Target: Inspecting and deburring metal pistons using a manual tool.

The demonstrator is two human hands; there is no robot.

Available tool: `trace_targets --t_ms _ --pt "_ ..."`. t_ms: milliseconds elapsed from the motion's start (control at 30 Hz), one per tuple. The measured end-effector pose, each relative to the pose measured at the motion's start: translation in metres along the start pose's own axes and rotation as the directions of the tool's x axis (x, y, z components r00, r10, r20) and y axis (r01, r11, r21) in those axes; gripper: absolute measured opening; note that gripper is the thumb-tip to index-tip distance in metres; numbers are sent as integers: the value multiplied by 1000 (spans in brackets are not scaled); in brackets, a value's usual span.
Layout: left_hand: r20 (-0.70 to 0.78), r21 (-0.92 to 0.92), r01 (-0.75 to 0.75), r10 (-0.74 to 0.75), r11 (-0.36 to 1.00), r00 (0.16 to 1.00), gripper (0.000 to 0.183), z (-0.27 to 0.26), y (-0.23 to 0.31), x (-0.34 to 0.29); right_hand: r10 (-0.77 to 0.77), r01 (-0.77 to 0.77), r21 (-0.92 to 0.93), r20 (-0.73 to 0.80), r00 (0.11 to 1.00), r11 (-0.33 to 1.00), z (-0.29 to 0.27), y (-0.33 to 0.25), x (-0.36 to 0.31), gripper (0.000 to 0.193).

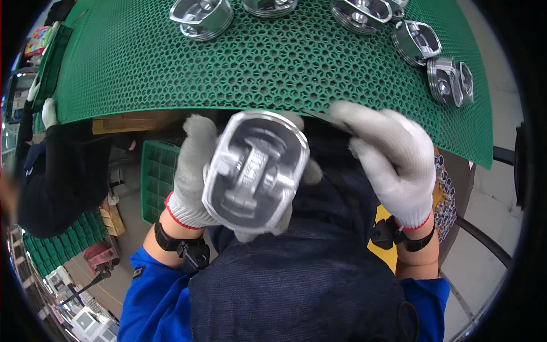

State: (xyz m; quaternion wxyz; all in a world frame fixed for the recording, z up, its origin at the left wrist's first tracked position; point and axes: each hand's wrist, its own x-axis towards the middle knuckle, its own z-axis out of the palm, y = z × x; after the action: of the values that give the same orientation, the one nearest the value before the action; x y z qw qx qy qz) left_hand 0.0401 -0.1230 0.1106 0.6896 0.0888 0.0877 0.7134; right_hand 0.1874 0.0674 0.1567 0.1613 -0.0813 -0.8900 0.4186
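Note:
My left hand (191,171), in a white knit glove with a red cuff, grips a silver engine piston (250,171) above my lap. The piston's hollow underside faces up, and it covers part of the fingers. Just right of it, my right hand (393,157), gloved the same way, is closed with thumb and fingers pinched at the mat's near edge. A thin dark strip-like tool (326,118) sticks out of that pinch toward the piston; its exact kind cannot be made out. The tool's tip appears apart from the piston.
A green perforated mat (256,68) covers the bench ahead. Several pistons (419,43) stand or lie along its far and right sides. More small metal parts (445,199) sit low at right. A green compartment tray (159,179) is at left, beside another person's gloved hand (49,113).

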Motion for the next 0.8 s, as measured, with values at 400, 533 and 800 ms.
trace_targets --t_ms 400,533,800 --pt "-149 117 -254 270 960 951 78 2 5 8 -112 119 -33 170 979 992 21 20 -13 26" --pt "-265 332 -350 443 876 857 68 6 39 -5 9 -15 106 51 999 994 13 28 -16 26" --pt "134 806 468 882 -362 451 41 -78 197 -111 250 -373 -57 -648 720 926 -66 89 -53 55"
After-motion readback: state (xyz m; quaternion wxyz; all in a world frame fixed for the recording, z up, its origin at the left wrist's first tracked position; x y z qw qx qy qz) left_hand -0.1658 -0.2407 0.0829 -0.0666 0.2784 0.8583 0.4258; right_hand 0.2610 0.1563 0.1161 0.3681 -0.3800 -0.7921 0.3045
